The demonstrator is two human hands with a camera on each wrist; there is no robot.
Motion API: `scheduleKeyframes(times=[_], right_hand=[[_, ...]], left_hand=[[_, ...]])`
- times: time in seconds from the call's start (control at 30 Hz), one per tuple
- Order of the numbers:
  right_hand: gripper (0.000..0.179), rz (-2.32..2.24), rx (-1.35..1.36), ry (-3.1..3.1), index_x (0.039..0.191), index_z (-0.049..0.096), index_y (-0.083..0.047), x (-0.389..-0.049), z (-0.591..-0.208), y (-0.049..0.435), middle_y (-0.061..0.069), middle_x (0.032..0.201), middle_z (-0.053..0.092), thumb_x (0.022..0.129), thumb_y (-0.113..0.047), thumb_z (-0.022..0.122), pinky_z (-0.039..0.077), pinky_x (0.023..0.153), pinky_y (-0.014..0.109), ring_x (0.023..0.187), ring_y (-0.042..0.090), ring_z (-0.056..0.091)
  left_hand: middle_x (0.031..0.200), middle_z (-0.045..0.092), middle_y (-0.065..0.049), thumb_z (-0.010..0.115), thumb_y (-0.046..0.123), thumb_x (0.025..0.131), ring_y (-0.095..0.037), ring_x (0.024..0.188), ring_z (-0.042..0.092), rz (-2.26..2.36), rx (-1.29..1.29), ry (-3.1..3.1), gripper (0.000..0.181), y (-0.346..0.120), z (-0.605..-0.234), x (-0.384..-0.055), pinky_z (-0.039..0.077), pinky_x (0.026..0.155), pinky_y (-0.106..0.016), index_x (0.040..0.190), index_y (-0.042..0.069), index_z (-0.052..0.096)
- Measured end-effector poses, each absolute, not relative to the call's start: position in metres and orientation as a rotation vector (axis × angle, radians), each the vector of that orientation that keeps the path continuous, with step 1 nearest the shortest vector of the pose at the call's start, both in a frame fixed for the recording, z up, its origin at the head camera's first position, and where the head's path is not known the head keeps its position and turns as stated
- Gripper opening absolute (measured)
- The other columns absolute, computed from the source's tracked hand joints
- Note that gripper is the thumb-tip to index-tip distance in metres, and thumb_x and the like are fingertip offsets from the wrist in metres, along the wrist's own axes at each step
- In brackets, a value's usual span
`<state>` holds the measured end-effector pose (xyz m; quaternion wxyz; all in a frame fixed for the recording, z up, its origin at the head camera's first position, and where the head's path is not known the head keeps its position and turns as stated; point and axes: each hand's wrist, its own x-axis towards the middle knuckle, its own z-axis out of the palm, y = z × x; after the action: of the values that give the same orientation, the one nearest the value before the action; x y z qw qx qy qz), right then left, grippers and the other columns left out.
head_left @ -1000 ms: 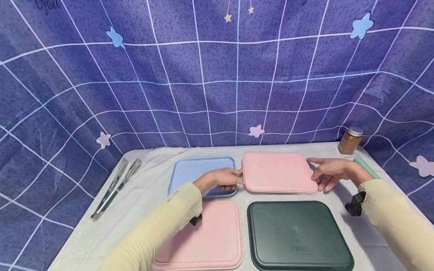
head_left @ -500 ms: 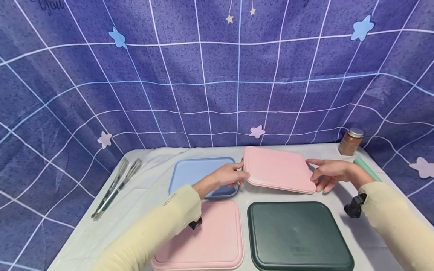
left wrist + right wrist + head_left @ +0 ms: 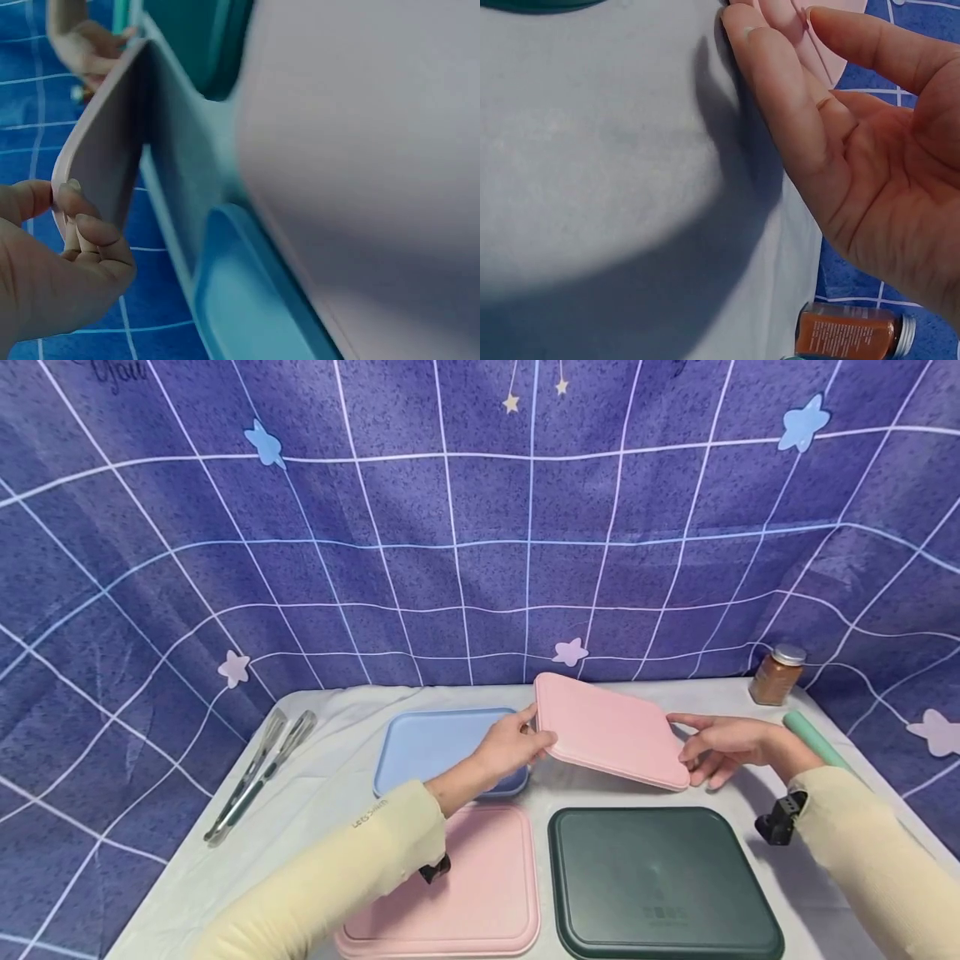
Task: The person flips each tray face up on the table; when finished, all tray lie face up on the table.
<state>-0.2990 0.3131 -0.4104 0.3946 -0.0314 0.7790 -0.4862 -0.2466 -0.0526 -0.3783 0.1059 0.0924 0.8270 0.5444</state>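
A pink tray [image 3: 611, 731] with rounded corners tilts above the back of the cloth-covered table, its left end higher than its right. My left hand [image 3: 512, 739] pinches the raised left end between thumb and fingers; the left wrist view shows this hand [image 3: 71, 262] at the tray's thin edge [image 3: 71, 150]. My right hand [image 3: 731, 747] holds the low right end, fingers curled at the corner. In the right wrist view the right hand [image 3: 855, 142] hides most of that end. A blue tray [image 3: 427, 747] lies flat, partly behind my left forearm.
Nearer the front lie another pink tray [image 3: 480, 902] and a dark green tray [image 3: 660, 877]. Tongs [image 3: 258, 777] rest along the left edge. At the back right stands a spice jar [image 3: 777, 675], with a green cylinder [image 3: 813, 735] beside it. A grid-patterned purple cloth [image 3: 487, 568] hangs behind.
The pink tray's left end has risen from near the table, lifted by my left hand. My right hand has shifted slightly left along with the lower end.
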Motion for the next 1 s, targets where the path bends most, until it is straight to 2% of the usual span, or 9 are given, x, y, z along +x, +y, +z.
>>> scheduleKeyframes(times=[0.13, 0.3, 0.5, 0.7, 0.83, 1.0], right_hand=[[0.098, -1.234, -0.089, 1.959, 0.16, -0.014, -0.017, -0.3, -0.409, 0.31, 0.011, 0.089, 0.072, 0.094, -0.012, 0.059, 0.061, 0.064, 0.036, 0.073, 0.018, 0.074], [0.099, -1.234, -0.087, 1.944, 0.16, -0.015, -0.015, -0.3, -0.407, 0.31, 0.011, 0.089, 0.072, 0.094, -0.011, 0.059, 0.061, 0.064, 0.037, 0.073, 0.019, 0.074], [0.097, -1.26, -0.07, 1.937, 0.161, -0.011, -0.014, -0.299, -0.411, 0.312, 0.011, 0.088, 0.073, 0.093, -0.01, 0.059, 0.061, 0.064, 0.037, 0.071, 0.018, 0.074], [0.094, -1.184, -0.059, 2.032, 0.161, -0.003, -0.011, -0.294, -0.409, 0.309, 0.01, 0.086, 0.071, 0.092, -0.013, 0.061, 0.06, 0.061, 0.035, 0.069, 0.018, 0.073], [0.089, -1.027, -0.08, 2.202, 0.16, 0.003, -0.004, -0.293, -0.383, 0.295, 0.008, 0.085, 0.067, 0.094, -0.021, 0.06, 0.059, 0.061, 0.036, 0.068, 0.019, 0.071], [0.084, -0.899, -0.179, 2.332, 0.159, 0.004, 0.001, -0.301, -0.321, 0.26, 0.014, 0.095, 0.064, 0.099, -0.03, 0.055, 0.06, 0.066, 0.041, 0.073, 0.023, 0.07]], left_hand=[[0.066, 0.059, 0.003, 0.069, 0.018, 0.091, -0.01, 0.056, 0.052, 1.661, 0.289, 2.4, 0.075, -0.051, -0.367, -0.245, 0.044, 0.055, -0.02, 0.156, 0.009, 0.034], [0.065, 0.055, 0.004, 0.07, 0.02, 0.089, -0.009, 0.055, 0.05, 1.655, 0.324, 2.438, 0.077, -0.045, -0.361, -0.243, 0.043, 0.056, -0.022, 0.157, 0.013, 0.035], [0.062, 0.05, 0.006, 0.069, 0.018, 0.086, -0.007, 0.053, 0.042, 1.667, 0.35, 2.481, 0.081, -0.034, -0.354, -0.239, 0.034, 0.049, -0.022, 0.156, 0.005, 0.032], [0.064, 0.053, 0.006, 0.068, 0.019, 0.085, -0.008, 0.052, 0.041, 1.631, 0.358, 2.531, 0.081, -0.027, -0.354, -0.237, 0.034, 0.05, -0.024, 0.156, 0.003, 0.03], [0.062, 0.052, 0.007, 0.068, 0.018, 0.085, -0.008, 0.052, 0.041, 1.653, 0.366, 2.557, 0.078, -0.026, -0.356, -0.238, 0.035, 0.053, -0.023, 0.154, 0.003, 0.034], [0.063, 0.052, 0.009, 0.067, 0.017, 0.086, -0.007, 0.054, 0.044, 1.682, 0.36, 2.614, 0.072, -0.022, -0.355, -0.236, 0.041, 0.065, -0.023, 0.15, 0.002, 0.039]])
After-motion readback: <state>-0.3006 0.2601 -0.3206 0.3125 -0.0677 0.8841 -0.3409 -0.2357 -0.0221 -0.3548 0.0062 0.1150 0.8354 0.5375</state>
